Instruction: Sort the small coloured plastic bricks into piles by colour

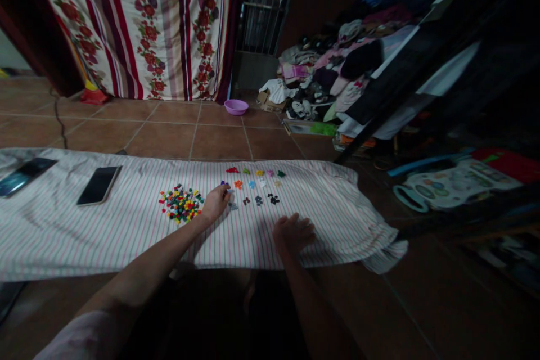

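Observation:
My left hand [216,202] reaches over the striped cloth, its fingers pinched together beside a small dark blue pile [224,183]. Whatever lies between those fingertips is too small to make out. To its left spreads a mixed heap of tiny coloured pieces [181,203]. Small single-colour groups stand in rows to its right, among them red [232,170], orange [238,184], light blue [252,184], grey [233,206] and black [274,198] pieces. Nearest to the black group, my right hand [294,230] rests low over the cloth with fingers stretched out, holding nothing visible.
Two phones lie on the cloth at the left, one [99,185] nearer the heap and one [27,176] by the edge. Beyond the cloth [139,242], a purple basin [236,107] sits on the tiled floor. A clothes pile [329,73] fills the back right.

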{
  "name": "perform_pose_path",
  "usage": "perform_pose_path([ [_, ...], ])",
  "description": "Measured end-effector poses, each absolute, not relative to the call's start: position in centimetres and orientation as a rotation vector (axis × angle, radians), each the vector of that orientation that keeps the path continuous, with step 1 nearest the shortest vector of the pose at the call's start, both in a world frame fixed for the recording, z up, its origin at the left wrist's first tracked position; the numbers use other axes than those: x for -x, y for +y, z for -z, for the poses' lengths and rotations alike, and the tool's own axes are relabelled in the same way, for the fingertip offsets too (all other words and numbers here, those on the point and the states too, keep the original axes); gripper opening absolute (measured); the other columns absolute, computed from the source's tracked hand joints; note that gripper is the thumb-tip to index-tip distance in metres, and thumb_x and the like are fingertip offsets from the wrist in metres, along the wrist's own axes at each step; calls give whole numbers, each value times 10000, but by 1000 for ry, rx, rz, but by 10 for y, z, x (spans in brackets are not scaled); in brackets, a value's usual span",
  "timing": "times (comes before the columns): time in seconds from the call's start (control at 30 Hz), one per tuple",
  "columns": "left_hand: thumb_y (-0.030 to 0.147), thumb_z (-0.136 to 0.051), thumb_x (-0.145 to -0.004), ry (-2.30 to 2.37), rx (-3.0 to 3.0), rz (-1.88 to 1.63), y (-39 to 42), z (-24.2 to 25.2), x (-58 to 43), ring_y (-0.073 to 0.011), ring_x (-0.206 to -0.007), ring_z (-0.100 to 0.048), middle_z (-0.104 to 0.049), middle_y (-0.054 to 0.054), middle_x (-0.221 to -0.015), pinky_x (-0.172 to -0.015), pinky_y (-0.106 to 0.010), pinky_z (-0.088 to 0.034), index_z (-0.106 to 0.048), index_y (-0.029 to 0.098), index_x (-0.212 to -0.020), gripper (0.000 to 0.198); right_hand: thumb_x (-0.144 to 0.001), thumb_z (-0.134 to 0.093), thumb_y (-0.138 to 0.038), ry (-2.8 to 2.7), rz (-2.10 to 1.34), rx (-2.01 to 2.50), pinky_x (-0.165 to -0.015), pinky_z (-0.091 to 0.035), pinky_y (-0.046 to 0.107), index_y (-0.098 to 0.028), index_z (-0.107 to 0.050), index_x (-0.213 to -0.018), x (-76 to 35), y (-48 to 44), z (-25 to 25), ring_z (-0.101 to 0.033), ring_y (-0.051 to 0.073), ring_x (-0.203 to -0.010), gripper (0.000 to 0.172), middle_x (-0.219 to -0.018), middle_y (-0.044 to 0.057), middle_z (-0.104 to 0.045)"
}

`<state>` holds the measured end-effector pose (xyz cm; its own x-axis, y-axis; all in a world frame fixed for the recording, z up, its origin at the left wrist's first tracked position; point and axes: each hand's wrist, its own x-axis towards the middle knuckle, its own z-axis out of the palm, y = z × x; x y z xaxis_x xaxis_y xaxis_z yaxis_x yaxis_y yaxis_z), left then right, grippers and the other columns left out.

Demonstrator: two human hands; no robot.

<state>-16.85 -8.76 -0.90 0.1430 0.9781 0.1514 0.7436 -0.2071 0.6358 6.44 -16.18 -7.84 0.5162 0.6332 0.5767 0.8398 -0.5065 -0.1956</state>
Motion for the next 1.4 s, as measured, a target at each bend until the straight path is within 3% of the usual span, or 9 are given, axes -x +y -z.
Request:
perform_pose_path([
  [0.17,128,-481,-853,1608,-2072,-702,-64,9,137,-149,-905,-620,-671,-57,-936,-859,-280,-471,-641,187,-965,204,-882,-406,-260,-1235,614,2342,-894,-366,665,-4,-597,-1209,-63,-164,72,-463,467,-1213,457,-1275,344,-527],
  [0.77,146,-400,-891,1672,-2190,-317,-38,10,80,-179,-948,-654,-647,-131,-1082,-814,-273,-486,-646,160,-1065,302,-896,-398,-261,-1231,689,2348,-904,-377,618,-41,-609,-1179,-62,-166,66,-479,432,-1175,416,-1245,307,-547],
  [1.07,129,-377,-901,1648,-2196,-391,-40,18,85,-182,-1014,-638,-649,-134,-1128,-889,-289,-486,-615,149,-1111,319,-891,-416,-264,-1236,650,2371,-908,-371,624,-14,-604,-1176,-62,-165,67,-469,440,-1190,423,-1249,327,-537],
  [1.4,21,-478,-780,1488,-2201,-587,-46,27,105,-151,-1012,-642,-682,-95,-1057,-960,-273,-484,-685,136,-1026,342,-877,-429,-272,-1217,654,2319,-901,-365,639,-34,-607,-1172,-64,-164,72,-472,447,-1181,419,-1250,311,-539],
])
